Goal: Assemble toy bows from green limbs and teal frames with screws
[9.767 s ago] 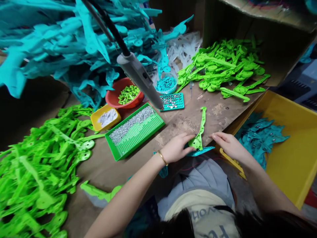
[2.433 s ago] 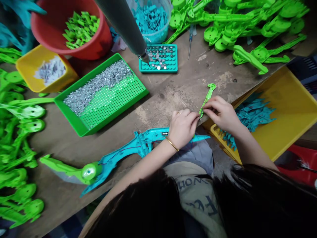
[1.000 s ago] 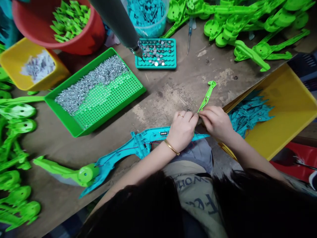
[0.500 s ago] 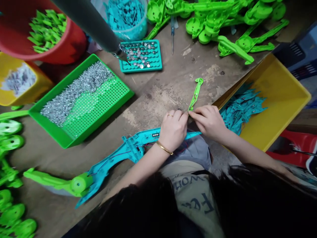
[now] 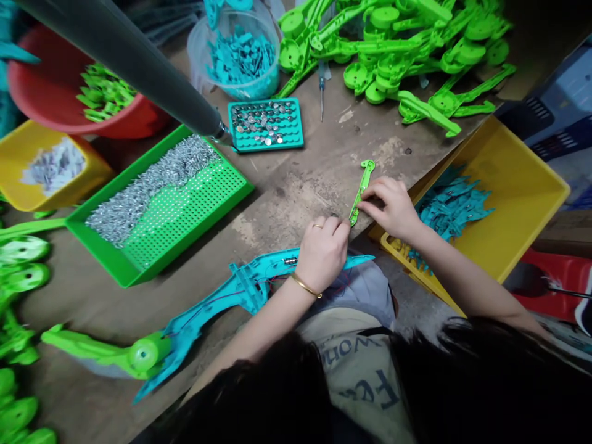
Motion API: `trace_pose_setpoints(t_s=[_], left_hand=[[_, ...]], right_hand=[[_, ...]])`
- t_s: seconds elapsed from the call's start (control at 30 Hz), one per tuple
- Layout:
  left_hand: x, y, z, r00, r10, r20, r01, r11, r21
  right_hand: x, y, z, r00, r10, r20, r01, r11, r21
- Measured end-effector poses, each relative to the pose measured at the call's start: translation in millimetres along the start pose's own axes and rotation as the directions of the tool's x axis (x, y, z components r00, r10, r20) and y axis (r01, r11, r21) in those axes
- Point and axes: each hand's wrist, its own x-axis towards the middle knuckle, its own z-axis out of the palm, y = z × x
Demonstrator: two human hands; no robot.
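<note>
My left hand [image 5: 322, 250] pinches the near end of a narrow green plastic strip [image 5: 361, 186] that lies on the worn bench [image 5: 319, 166]. My right hand [image 5: 391, 206] grips the same strip a little farther along, fingers curled over it. Under my left wrist lies a long teal shell [image 5: 222, 302] with thin wires in it, joined at its left end to a green disc piece [image 5: 139, 354].
A green tray of small silver screws [image 5: 160, 200], a teal tray of button cells [image 5: 266, 123], a hanging grey power screwdriver [image 5: 134, 68], a red bowl [image 5: 92, 98], a small yellow bin [image 5: 50, 166], a clear tub of teal bits [image 5: 240, 55], green part piles [image 5: 393, 49], a yellow bin of teal parts [image 5: 490, 203].
My right hand has slid up along the green strip, away from my left hand. The view has shifted, so the trays sit lower in the picture.
</note>
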Motion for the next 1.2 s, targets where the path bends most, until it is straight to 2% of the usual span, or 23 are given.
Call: trace_pose_setpoints(t_s=[0.07, 0.17, 0.27, 0.4, 0.53, 0.67, 0.8, 1.0, 1.2], left_hand=[[0.0, -0.2, -0.3, 1.000, -0.002, 0.019, 0.002, 1.000, -0.011], [-0.3, 0.0, -0.4, 0.999, -0.014, 0.043, 0.016, 0.999, -0.040], [-0.7, 0.7, -0.2, 0.999, -0.020, 0.039, 0.021, 0.999, -0.041], [-0.5, 2.4, -0.4, 0.999, -0.024, 0.035, 0.024, 1.000, -0.016], [0.5, 3.0, -0.9, 0.998, -0.026, 0.052, 0.027, 1.000, -0.015], [2.2, 2.8, -2.5, 0.996, -0.046, 0.077, 0.047, 0.999, -0.019], [0.5, 6.4, -7.0, 0.992, -0.108, 0.058, 0.110, 0.993, -0.043], [-12.9, 18.6, -12.2, 0.962, -0.272, -0.037, 0.272, 0.962, -0.013], [-14.7, 23.5, -13.9, 0.961, -0.259, -0.099, 0.260, 0.966, -0.003]], right_hand=[[-3.0, -0.5, 1.9, 0.999, 0.013, -0.039, -0.013, 1.000, -0.013], [-11.2, 0.3, 2.0, 0.992, -0.103, -0.074, 0.090, 0.983, -0.159], [-20.0, 2.9, -1.4, 0.982, -0.181, -0.047, 0.164, 0.955, -0.246], [-24.9, 4.8, -5.4, 0.984, -0.173, -0.028, 0.163, 0.962, -0.221], [-21.5, 1.3, -8.1, 0.987, -0.162, -0.022, 0.147, 0.940, -0.306], [-17.7, -7.4, -12.3, 0.993, -0.114, -0.020, 0.109, 0.980, -0.168], [-19.7, -14.3, -8.9, 0.979, -0.203, 0.031, 0.204, 0.979, -0.018], [-22.1, -14.9, -1.7, 0.971, -0.238, 0.032, 0.239, 0.970, -0.031], [-22.3, -19.9, -3.7, 0.970, -0.240, 0.032, 0.242, 0.968, -0.068]])
